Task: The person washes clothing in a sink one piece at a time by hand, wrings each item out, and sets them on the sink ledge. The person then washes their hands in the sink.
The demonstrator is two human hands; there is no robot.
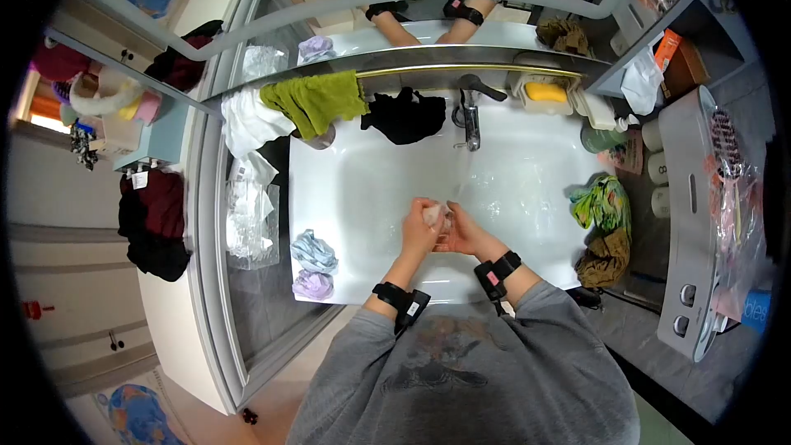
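Observation:
Over the front of the white sink (371, 173), my left hand (418, 231) and my right hand (470, 235) are brought together. Between them is a small pale, wet-looking cloth (437, 214), bunched up and partly hidden by the fingers. My left fingers curl around it, and my right hand closes on it from the other side. Beyond my hands stands the faucet (471, 128), with a thin stream of water seeming to fall below it. Water ripples in the right part of the sink.
Crumpled blue cloth (315, 251) and lilac cloth (313, 284) lie on the left rim. Green patterned cloth (603, 206) and brown cloth (604, 259) lie on the right. Behind are a green towel (317, 103), black cloth (404, 115) and yellow soap (545, 92).

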